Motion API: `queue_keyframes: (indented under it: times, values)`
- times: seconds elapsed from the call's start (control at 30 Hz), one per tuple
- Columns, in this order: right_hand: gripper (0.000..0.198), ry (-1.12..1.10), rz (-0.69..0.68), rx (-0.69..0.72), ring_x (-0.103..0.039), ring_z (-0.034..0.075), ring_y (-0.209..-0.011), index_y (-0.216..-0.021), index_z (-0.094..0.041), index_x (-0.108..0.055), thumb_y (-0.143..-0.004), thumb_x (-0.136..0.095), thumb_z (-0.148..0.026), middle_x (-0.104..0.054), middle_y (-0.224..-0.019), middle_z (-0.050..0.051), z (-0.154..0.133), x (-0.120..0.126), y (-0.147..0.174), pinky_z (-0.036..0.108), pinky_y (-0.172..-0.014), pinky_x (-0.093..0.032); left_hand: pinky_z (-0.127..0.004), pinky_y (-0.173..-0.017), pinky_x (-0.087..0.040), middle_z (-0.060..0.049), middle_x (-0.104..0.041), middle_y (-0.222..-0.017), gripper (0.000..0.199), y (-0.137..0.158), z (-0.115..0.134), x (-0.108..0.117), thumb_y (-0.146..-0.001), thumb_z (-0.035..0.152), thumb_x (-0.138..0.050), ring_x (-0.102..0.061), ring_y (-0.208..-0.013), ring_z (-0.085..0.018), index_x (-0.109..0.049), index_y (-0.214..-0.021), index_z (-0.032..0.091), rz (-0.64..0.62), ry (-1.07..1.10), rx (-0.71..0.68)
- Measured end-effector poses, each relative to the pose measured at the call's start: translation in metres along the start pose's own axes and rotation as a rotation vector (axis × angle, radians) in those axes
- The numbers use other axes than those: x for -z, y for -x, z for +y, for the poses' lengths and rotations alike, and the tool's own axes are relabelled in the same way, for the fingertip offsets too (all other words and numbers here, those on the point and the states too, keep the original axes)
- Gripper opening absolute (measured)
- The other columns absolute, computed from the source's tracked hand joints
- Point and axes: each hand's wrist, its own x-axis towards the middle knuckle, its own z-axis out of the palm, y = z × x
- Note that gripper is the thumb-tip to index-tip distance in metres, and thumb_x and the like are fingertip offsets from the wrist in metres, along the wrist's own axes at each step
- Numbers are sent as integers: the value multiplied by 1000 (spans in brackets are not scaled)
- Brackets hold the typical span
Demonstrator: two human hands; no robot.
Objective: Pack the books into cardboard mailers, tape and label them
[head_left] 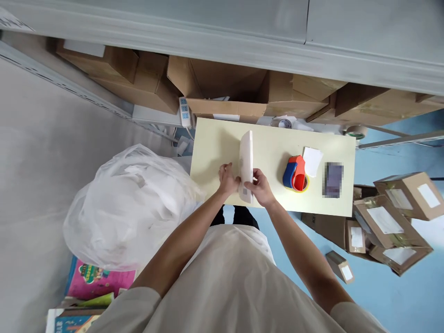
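A flat white box (246, 166) stands on its narrow side over the pale yellow table (270, 138), its long edge running away from me. My right hand (261, 186) grips the near part of it from the right, thumb on the top edge. On the other side, my left hand (228, 180) has its fingers apart, with the thumb close to the box's left face; whether it touches cannot be made out. To the right lies a red and blue tape dispenser (294, 175) with a yellow-edged roll. Beside it are white paper slips (312, 160) and a pixelated dark object (333, 180).
A large translucent bag of white material (132, 208) bulges left of the table. Cardboard boxes (229, 83) fill the shelf behind, under a grey upper shelf (208, 23). A power strip (185, 112) hangs there. Labelled parcels (385, 222) are piled on the right; colourful packages (100, 280) lie lower left.
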Motion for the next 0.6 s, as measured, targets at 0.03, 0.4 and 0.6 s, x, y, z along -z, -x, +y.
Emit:
queue_keyframes:
  times: [0.03, 0.4, 0.6]
  values:
    - [36, 53, 8, 4, -54, 12, -67, -95, -23, -49, -62, -63, -24, -56, -91, -2, 1, -11, -1, 27, -59, -45, -45, -102, -41, -12, -50, -128, 51, 1, 4, 10, -71, 16, -55, -48, -122, -28, -50, -122, 20, 26, 44, 3]
    - [45, 375, -179, 93, -58, 22, -95, -108, -21, -53, -67, -68, -32, -53, -113, 10, 33, -93, -23, 39, -79, -53, -33, -65, -53, -4, -65, -77, 28, -17, -28, 91, -70, 36, -63, -64, -71, -20, -57, -90, 17, -55, 378, 205]
    - [61, 668, 222, -130, -44, 33, -124, -135, -19, -37, -78, -57, -29, -43, -130, 18, 65, -45, -16, 53, -103, -35, -33, -78, -50, -9, -67, -96, 28, -48, -51, 86, -72, 28, -55, -64, -92, -24, -59, -97, 17, 2, 70, 212]
